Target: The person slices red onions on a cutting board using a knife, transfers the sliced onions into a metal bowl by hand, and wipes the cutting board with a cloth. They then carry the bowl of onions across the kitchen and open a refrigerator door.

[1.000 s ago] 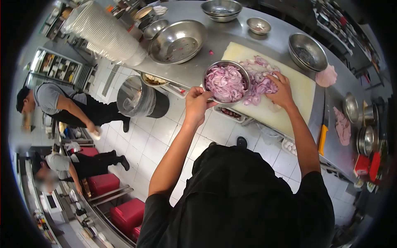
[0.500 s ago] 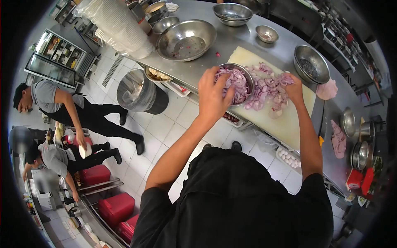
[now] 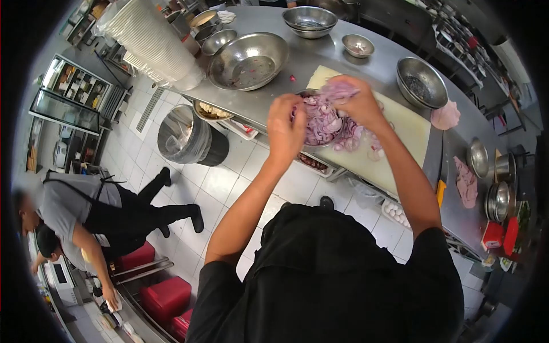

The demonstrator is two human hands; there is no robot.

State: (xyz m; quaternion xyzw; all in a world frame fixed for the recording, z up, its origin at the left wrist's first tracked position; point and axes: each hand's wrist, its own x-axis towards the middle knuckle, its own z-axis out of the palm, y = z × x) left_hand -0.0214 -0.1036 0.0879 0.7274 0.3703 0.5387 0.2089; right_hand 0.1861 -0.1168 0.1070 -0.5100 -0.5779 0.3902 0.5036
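1 steel bowl (image 3: 318, 146) holds sliced onions (image 3: 323, 127); the right hand (image 3: 361, 106) grips more.

forearms (image 3: 247, 208) angled inward, left grip (image 3: 290, 127) loosely bent, right grip (image 3: 353, 103) cupped farther forward

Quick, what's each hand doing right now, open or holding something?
Left hand: curved at the bowl, grip unclear.
Right hand: holding sliced onions.

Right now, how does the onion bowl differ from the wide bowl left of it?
The onion bowl is heaped with purplish slices; the wide bowl shows a few small scraps. The onion bowl is smaller across than the wide bowl. The left hand is at the onion bowl; no hand is at the wide bowl. Both are metal.
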